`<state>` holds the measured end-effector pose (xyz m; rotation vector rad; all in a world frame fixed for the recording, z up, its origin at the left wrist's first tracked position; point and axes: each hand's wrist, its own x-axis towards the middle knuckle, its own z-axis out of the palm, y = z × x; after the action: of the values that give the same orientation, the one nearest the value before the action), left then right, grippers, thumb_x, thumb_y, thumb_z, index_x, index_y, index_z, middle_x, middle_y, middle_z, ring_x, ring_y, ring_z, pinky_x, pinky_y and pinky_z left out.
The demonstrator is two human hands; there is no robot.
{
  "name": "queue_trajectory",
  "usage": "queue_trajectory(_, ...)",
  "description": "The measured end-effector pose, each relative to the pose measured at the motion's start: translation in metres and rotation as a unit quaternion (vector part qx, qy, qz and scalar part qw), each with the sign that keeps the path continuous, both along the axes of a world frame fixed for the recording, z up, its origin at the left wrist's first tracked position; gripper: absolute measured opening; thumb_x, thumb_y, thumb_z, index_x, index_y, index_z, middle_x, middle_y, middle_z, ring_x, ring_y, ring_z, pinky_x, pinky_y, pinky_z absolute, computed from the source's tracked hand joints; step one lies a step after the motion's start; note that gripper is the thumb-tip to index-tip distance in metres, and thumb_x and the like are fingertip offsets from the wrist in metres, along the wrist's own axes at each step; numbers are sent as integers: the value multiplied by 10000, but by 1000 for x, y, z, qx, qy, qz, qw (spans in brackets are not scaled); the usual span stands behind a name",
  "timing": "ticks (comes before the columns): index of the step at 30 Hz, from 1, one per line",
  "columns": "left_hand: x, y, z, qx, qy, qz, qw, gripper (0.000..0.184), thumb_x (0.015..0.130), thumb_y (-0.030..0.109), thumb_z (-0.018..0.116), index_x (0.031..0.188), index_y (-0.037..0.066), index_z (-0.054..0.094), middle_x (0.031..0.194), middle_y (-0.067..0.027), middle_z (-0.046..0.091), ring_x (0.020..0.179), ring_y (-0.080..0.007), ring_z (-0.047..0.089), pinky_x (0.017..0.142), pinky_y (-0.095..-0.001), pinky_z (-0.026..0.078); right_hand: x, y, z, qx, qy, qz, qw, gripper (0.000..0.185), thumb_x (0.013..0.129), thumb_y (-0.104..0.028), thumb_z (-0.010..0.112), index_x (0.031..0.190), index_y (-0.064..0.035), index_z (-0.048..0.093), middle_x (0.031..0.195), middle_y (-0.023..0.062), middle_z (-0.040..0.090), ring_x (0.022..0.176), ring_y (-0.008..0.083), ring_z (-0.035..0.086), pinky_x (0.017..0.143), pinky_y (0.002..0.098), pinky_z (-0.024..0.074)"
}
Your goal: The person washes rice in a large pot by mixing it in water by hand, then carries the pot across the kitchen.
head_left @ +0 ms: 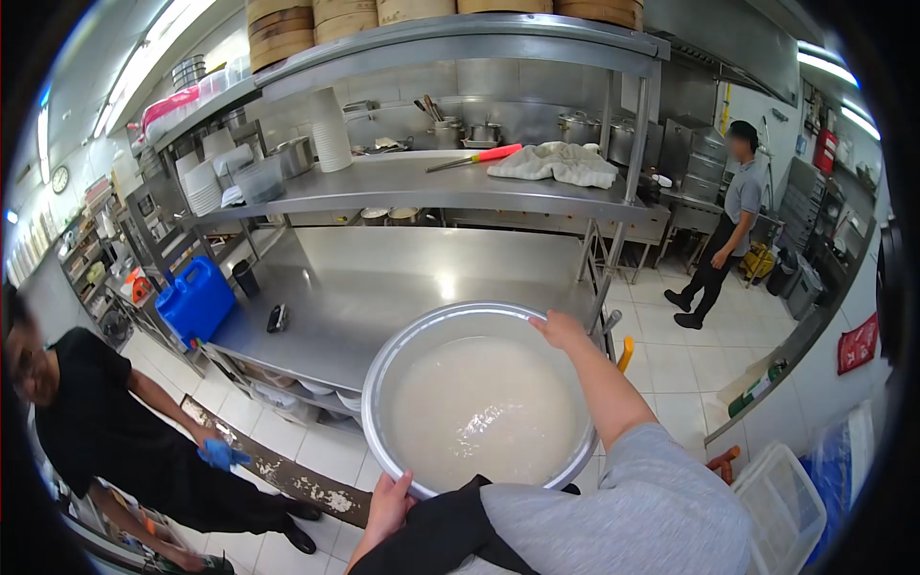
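Observation:
A large round metal basin [376, 383] holds a cloudy, whitish liquid with light glinting on its surface. My right hand [561, 331] grips the basin's far right rim, fingers over the edge. On the near left rim, my left hand [390, 500] is closed with the thumb against the edge; its lower part lies beside the dark apron. The basin overlaps the near right part of a steel table [335, 278] in this view, and whether it rests on it cannot be made out.
A person in black [125, 431] with a blue glove stands at left; another person [738, 211] stands at right. A blue jerrycan [196, 302] is on the table's left end. Above runs a steel shelf [402, 184] with a cloth [556, 163] and a red-handled tool [494, 153].

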<state>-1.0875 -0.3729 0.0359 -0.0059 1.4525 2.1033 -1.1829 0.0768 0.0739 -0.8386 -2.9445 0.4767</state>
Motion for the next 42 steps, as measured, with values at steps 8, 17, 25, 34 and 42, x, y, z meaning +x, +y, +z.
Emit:
queue_trajectory(8,-25,44,11,-18,-50,57,997,292,984,101,408,1212,-68,342,1219,-233,507,1093,-357,563,916,-470,498,-50,-5,80,85,343,237,905,265,855,-281,607,1010,-66,619,902,142,602,930,331,579,800,420,476)
queue_trajectory(17,-52,83,6,-116,7,45,992,343,985,157,443,1298,47,356,1231,-119,525,1058,-225,580,835,-372,528,-84,147,215,301,334,20,893,236,846,-244,567,944,-52,662,969,167,651,921,340,617,775,434,495)
queue_trajectory(25,-107,74,13,-178,-2,153,972,427,922,251,548,1290,108,386,1217,-76,517,1078,-226,525,870,-430,455,83,60,192,253,143,101,951,245,834,-273,572,753,-50,629,690,143,632,688,347,630,637,440,497)
queue_trajectory(34,-238,56,17,-320,80,150,932,420,910,335,550,1214,51,490,1006,-80,600,901,-187,582,741,-305,476,153,112,-7,-186,227,234,927,406,817,-410,584,1065,-92,630,1035,107,636,968,288,591,868,391,459)
queue_trajectory(42,-275,76,7,-225,84,81,967,309,895,164,563,1153,1,511,957,-117,623,817,-223,629,688,-350,531,119,99,-89,-808,404,-147,403,433,925,-452,455,1161,-101,551,1177,63,591,1103,243,553,960,441,427)
